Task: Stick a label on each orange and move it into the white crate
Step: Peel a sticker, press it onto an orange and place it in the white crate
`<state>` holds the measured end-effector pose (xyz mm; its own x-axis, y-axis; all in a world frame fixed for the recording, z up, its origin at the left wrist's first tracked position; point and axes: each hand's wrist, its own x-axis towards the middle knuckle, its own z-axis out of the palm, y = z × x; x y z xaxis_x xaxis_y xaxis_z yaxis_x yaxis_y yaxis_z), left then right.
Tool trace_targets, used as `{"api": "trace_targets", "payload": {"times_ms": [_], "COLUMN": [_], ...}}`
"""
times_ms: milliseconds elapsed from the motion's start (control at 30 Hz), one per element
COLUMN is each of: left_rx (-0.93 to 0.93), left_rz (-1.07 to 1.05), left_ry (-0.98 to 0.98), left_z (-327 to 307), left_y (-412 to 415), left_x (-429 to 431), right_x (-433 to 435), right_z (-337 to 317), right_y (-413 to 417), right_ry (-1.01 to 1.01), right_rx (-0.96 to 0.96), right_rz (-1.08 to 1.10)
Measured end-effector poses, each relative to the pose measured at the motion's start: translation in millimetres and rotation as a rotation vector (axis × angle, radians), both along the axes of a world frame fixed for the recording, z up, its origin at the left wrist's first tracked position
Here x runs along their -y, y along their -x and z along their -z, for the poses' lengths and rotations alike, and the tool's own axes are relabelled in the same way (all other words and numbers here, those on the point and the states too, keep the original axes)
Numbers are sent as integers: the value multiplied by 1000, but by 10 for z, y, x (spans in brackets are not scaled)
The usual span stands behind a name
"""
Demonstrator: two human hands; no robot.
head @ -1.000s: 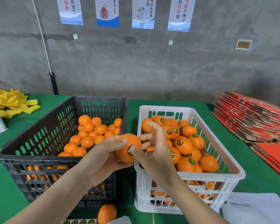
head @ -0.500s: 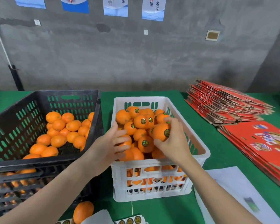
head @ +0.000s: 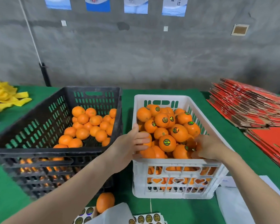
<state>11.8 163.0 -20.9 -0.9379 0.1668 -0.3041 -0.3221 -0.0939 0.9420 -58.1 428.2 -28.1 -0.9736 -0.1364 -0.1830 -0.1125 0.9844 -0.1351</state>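
Even, soft indoor light; faint shadows under crates; wide-angle bowing at edges; slight motion blur; glints on holographic labels (head: 166,141).

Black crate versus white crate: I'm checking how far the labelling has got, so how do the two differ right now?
The black crate is wider than the white crate. Oranges in the black crate show no labels; many oranges in the white crate carry round stickers. The black crate's fruit lies well below its rim; the white crate is heaped up to its rim. Both are slotted plastic crates on the green table.
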Motion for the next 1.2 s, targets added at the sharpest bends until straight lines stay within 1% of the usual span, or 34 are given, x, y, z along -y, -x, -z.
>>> {"api": "trace_targets", "payload": {"times_ms": [33, 67, 100, 133, 167, 200, 267, 333, 400, 433, 467, 533, 600, 633, 667, 767, 833, 867, 900, 933, 967, 1067, 1133, 1200], "left_rx": [-23, -53, -89, -125, -159, -187, -228, -245, -256, -272, -273, -205, -120, -96, -73, 13, 22, 5, -5, -13, -2, 0, -63, -144], "left_rz": [3, -2, -19, -49, -91, -153, -300, -399, -405, -350, -234, 139, 496, 632, 736, 933, 1118, 1217, 1265, 1268, 1223, 1132, 1123, 1046], "left_ry": [6, 10, 17, 26, 35, 36, 76, 273, 570, 755, 961, 1323, 1576, 1666, 1708, 1757, 1890, 1993, 2067, 2113, 2116, 2054, 2025, 1969], "left_z": [-32, -72, -123, -190, -262, -327, -404, -370, -233, -151, -59, 136, 344, 443, 533, 744, 911, 1008, 1093, 1160, 1189, 1175, 1175, 1126], "left_y": [-14, -18, -12, 3, 38, 85, 228, 420, 666, 799, 917, 1112, 1278, 1358, 1433, 1568, 1570, 1572, 1579, 1593, 1593, 1587, 1575, 1571], "left_x": [69, 160, 274, 417, 581, 767, 1190, 1622, 2019, 2182, 2315, 2473, 2523, 2537, 2545, 2571, 2586, 2597, 2606, 2619, 2622, 2608, 2605, 2596], "right_x": [82, 205, 369, 580, 817, 1078, 1586, 2028, 2391, 2535, 2653, 2810, 2873, 2881, 2879, 2862, 2861, 2863, 2866, 2870, 2871, 2863, 2857, 2856], "right_z": [-78, -157, -230, -287, -342, -378, -353, -264, -206, -194, -181, -135, -60, -26, 0, 26, 23, 20, 12, 5, 2, 9, 15, 20], "right_y": [-9, -34, -83, -142, -224, -322, -484, -518, -466, -420, -366, -265, -192, -171, -156, -130, -136, -138, -140, -141, -139, -133, -136, -138], "right_ry": [46, 146, 289, 440, 576, 669, 718, 700, 683, 677, 665, 617, 556, 534, 522, 472, 441, 436, 436, 438, 437, 423, 417, 433], "right_rx": [-128, -295, -464, -589, -643, -639, -556, -447, -326, -277, -240, -192, -150, -130, -114, -91, -84, -85, -88, -88, -90, -116, -130, -140], "right_rz": [5, 18, 2, -64, -171, -302, -550, -705, -758, -757, -749, -732, -707, -687, -667, -646, -650, -649, -645, -639, -634, -617, -615, -611]}}
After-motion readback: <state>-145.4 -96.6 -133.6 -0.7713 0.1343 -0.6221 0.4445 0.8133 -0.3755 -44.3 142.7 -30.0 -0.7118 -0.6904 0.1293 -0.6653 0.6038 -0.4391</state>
